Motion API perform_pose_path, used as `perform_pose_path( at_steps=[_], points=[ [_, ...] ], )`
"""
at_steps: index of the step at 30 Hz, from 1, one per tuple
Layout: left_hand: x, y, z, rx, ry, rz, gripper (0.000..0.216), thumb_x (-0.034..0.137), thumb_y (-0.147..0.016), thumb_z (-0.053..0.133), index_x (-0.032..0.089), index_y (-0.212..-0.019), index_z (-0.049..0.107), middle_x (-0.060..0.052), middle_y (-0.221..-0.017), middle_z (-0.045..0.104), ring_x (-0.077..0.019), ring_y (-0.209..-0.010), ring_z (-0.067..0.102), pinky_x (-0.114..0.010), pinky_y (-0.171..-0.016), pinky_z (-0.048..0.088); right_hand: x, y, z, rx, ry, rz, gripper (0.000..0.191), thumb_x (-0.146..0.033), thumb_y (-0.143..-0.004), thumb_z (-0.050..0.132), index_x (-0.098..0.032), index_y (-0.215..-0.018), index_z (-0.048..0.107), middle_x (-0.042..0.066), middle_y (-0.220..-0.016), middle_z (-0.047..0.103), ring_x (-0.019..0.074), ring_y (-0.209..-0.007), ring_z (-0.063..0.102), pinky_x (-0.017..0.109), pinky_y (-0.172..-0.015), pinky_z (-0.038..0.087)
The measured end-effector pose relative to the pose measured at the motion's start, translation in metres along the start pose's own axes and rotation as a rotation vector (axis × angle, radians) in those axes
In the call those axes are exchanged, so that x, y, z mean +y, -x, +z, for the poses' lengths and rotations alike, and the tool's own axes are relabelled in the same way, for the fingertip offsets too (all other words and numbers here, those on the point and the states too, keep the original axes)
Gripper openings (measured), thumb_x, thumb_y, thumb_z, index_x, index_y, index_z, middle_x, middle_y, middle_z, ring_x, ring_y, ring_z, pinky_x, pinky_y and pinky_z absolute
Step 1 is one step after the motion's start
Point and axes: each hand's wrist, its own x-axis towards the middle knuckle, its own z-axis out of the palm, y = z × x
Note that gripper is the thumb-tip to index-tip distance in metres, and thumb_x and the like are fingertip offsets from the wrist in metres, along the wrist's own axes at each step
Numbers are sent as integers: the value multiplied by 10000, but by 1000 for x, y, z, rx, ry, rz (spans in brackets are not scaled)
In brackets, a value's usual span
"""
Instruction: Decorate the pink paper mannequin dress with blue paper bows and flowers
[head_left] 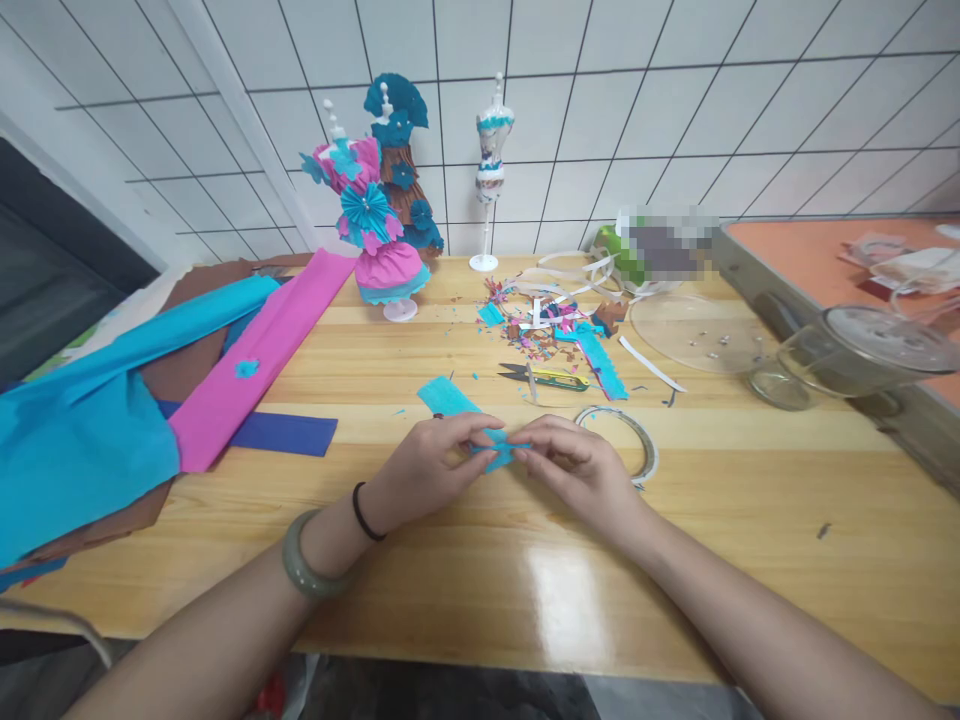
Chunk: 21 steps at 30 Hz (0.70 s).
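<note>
Between my two hands is a small piece of turquoise crepe paper, pinched at its edges just above the table. My left hand, with a bracelet and a dark band on the wrist, is closed on its left side. My right hand pinches the right side with thumb and forefinger. Behind the left fingers lies another turquoise paper strip. A roll of white tape rests beside my right hand. Farther back are yellow-handled thread snips.
Paper scraps litter the table's middle. Crepe paper sheets and a pink strip cover the left. Two paper-dressed mannequins and a bare mannequin stand are at the back. A clear plastic container and round lid sit right.
</note>
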Motion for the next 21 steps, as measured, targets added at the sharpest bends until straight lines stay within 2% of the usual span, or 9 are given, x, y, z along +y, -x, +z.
perform_pose_path(
  at_steps=[5, 9, 15, 21],
  points=[
    [-1, -2, 1, -38, 249, -134, 138, 188, -771, 523, 134, -893, 556, -33, -782, 634, -113, -704, 580, -217, -649, 460, -7, -1, -1, -18, -153, 108, 140, -283, -814, 545, -202, -850, 653, 45, -816, 569, 106, -578, 535, 245, -523, 462],
    [-1, -3, 2, -87, 336, -202, 145, 223, -790, 498, 125, -823, 599, -32, -747, 597, -101, -653, 532, -213, -597, 441, -10, -1, -2, -55, -204, 140, 165, -314, -809, 546, -205, -825, 669, 56, -846, 558, 113, -611, 537, 248, -537, 475],
    [-2, -3, 6, -55, 395, -252, 167, 254, -714, 625, 122, -816, 617, -42, -783, 596, -108, -690, 546, -219, -651, 459, -2, -1, 3, -16, -181, 165, 174, -331, -757, 610, -200, -864, 653, 49, -827, 579, 114, -597, 517, 253, -542, 454],
    [-8, -2, 8, -8, 431, -278, 212, 266, -702, 647, 116, -851, 638, -71, -838, 616, -131, -731, 581, -242, -674, 482, 6, 1, 5, 34, -53, 128, 166, -312, -779, 586, -190, -876, 640, 36, -753, 562, 115, -599, 495, 242, -536, 421]
  ],
)
